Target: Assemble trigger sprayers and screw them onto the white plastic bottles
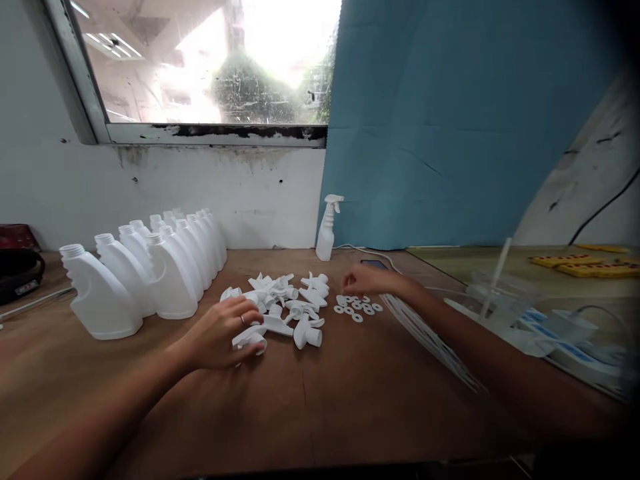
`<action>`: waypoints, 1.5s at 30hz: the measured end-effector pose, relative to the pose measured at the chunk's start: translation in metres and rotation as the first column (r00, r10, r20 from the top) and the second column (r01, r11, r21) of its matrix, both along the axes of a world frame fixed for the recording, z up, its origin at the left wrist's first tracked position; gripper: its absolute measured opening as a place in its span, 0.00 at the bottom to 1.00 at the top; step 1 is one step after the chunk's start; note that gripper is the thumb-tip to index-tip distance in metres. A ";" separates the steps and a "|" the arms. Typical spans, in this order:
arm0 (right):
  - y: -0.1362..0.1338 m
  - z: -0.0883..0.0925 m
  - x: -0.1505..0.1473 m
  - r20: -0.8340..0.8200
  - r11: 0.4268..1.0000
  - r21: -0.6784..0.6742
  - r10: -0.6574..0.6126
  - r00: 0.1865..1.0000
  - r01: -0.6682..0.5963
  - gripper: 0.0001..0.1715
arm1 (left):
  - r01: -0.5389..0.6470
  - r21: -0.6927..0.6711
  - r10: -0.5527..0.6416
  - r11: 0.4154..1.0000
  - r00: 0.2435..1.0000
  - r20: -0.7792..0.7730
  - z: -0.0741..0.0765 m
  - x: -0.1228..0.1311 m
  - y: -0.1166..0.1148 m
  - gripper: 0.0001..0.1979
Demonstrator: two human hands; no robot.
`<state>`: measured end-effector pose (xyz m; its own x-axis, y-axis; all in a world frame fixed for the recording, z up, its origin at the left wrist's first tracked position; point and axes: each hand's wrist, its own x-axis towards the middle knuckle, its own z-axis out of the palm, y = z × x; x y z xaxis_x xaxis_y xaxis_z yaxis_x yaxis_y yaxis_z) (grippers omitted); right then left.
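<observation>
My left hand (220, 333) lies on the brown table, fingers curled around a white spray trigger head (250, 339) at the near edge of a pile of white trigger heads (290, 300). My right hand (367, 279) reaches across to a cluster of small white washers (357, 308), fingertips pinched together just above them; whether a washer is between them I cannot make out. Two rows of white handled bottles (150, 273) without caps stand to the left.
One assembled spray bottle (327, 228) stands by the wall next to a blue sheet (450, 120). A bundle of thin white tubes (430, 343) lies right of my forearm. Clear plastic items (505, 300) and yellow parts (575, 263) sit far right. A dark object (17, 263) is far left.
</observation>
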<state>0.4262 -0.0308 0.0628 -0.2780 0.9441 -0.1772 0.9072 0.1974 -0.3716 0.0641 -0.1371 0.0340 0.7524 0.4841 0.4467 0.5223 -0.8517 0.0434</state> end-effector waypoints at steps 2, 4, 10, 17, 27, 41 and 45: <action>-0.024 -0.017 0.007 0.064 0.997 -0.063 0.051 0.997 -0.047 0.06 | 0.043 -0.030 -0.046 0.999 0.993 -0.110 -0.003 0.007 -0.005 0.16; -0.041 -0.033 0.009 0.125 1.000 0.013 0.017 0.992 -0.019 0.06 | 0.034 -0.043 -0.041 0.998 0.984 -0.174 -0.004 0.007 -0.006 0.20; -0.049 -0.060 0.001 0.103 0.973 0.229 -0.026 0.994 0.002 0.08 | 0.044 -0.038 -0.051 0.998 0.976 -0.210 -0.015 0.004 -0.002 0.17; -0.051 -0.064 -0.009 -0.163 0.975 0.222 0.064 0.985 -0.026 0.05 | 0.282 -0.221 -0.237 0.933 0.948 0.212 -0.034 0.044 -0.024 0.20; -0.113 -0.059 -0.073 -0.147 0.470 0.774 0.785 0.602 -0.424 0.14 | 0.062 -0.568 0.150 0.820 0.936 0.320 -0.051 0.071 -0.020 0.23; -0.116 -0.069 -0.068 -0.212 0.539 0.686 0.790 0.575 -0.488 0.15 | 0.029 -0.418 0.057 0.908 0.980 0.192 -0.047 0.056 -0.022 0.10; -0.121 -0.062 -0.069 -0.190 0.565 0.654 0.767 0.613 -0.504 0.16 | 0.139 -0.267 -0.101 0.954 0.983 0.154 -0.052 0.055 -0.014 0.18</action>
<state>0.3571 -0.1517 0.0010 -0.7538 0.3740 0.5403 0.2305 0.9205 -0.3156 0.1186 -0.1515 -0.0182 0.7535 0.5127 0.4117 0.3894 -0.8524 0.3489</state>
